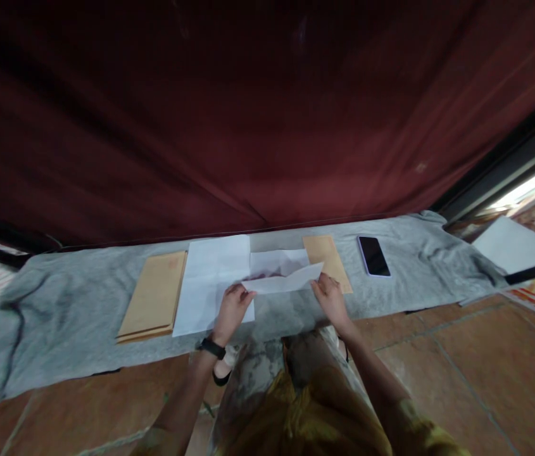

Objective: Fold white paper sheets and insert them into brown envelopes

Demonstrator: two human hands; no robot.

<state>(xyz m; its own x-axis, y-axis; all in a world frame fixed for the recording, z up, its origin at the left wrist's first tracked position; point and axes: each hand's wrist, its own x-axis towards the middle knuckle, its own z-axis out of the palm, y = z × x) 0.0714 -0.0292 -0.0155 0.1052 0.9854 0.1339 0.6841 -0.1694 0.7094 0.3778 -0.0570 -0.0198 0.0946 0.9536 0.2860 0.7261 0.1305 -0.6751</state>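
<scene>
A white sheet of paper (282, 282) is partly folded, its near flap raised off the grey cloth. My left hand (235, 307) pinches the flap's left end, and my right hand (330, 296) pinches its right end. To the left lie white paper sheets (210, 272), partly under my left hand. Beside them, farther left, is a stack of brown envelopes (156, 294). A single brown envelope (328, 253) lies flat just beyond my right hand, its left edge next to the folded paper.
A phone (374, 256) with a dark screen lies at the right on the grey cloth (419, 266) covering the narrow surface. A dark red curtain (267, 126) hangs along the far edge. Tiled floor (438, 348) shows at the near side.
</scene>
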